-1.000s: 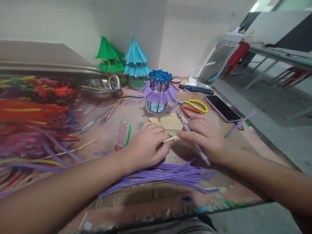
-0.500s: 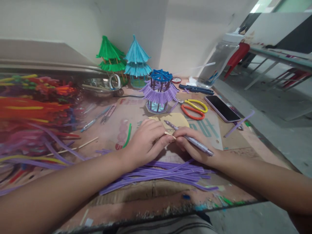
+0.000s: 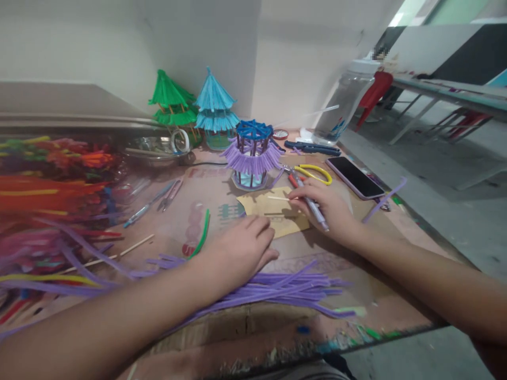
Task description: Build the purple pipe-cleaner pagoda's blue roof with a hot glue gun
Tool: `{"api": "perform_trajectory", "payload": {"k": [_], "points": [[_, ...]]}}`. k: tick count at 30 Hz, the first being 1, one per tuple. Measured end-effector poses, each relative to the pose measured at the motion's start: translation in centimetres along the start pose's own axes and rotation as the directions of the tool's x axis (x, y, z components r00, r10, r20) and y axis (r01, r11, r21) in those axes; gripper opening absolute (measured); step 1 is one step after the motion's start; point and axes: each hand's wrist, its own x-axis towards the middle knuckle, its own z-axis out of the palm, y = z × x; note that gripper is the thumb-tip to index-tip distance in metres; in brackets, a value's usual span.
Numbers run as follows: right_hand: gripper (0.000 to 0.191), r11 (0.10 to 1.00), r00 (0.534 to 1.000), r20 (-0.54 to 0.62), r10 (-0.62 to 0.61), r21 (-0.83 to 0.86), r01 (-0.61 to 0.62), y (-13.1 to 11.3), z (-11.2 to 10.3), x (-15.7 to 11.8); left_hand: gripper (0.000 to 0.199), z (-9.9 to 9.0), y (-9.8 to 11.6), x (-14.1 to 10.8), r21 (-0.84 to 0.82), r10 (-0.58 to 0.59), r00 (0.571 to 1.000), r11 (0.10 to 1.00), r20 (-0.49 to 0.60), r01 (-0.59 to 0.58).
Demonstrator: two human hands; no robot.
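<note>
My right hand [image 3: 322,208] holds a pen [image 3: 316,211] and a short thin wooden stick [image 3: 278,198] that points left over a piece of yellow paper [image 3: 257,203]. Bent but apart, the fingers of my left hand [image 3: 245,250] hold nothing; that hand rests beside the paper's lower left edge, by a bundle of purple pipe cleaners [image 3: 285,290]. Behind the paper stands a small round structure [image 3: 253,155] with a purple fringe and a blue top. Scissors [image 3: 315,173] with yellow and red handles lie partly behind my right hand.
Green [image 3: 172,97] and light-blue [image 3: 216,103] pagoda models stand by the wall, near a metal bowl [image 3: 152,150]. Coloured pipe cleaners [image 3: 51,195] are heaped at left. A phone [image 3: 354,177], a utility knife [image 3: 312,148] and a clear bottle [image 3: 344,105] are at right.
My hands have moved apart. My right hand has gone up and right with the pen and stick; my left hand has let go of the stick and dropped lower. The view has shifted slightly.
</note>
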Motion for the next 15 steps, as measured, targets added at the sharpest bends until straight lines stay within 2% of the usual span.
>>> {"api": "perform_trajectory", "payload": {"k": [3,8,12,15], "points": [[0.018,0.997,0.995,0.093,-0.042,-0.065,0.048,1.6,0.5,0.1,0.034,0.7,0.8,-0.5,0.145,0.040,0.997,0.988,0.063,-0.049],[0.022,0.990,0.971,0.218,-0.098,-0.080,0.117,0.8,1.6,-0.1,0.039,1.2,2.1,-1.0,0.372,0.079,0.997,0.925,0.020,-0.081],[0.021,0.995,0.954,0.292,-0.071,-0.046,0.088,0.6,1.9,-0.3,0.039,1.1,2.5,-1.1,0.418,0.058,0.997,0.908,-0.041,-0.035],[0.021,0.996,0.949,0.305,-0.083,-0.018,0.093,0.8,1.8,-0.4,0.037,0.8,2.4,-1.2,0.383,0.010,1.000,0.924,-0.025,0.001]]}}
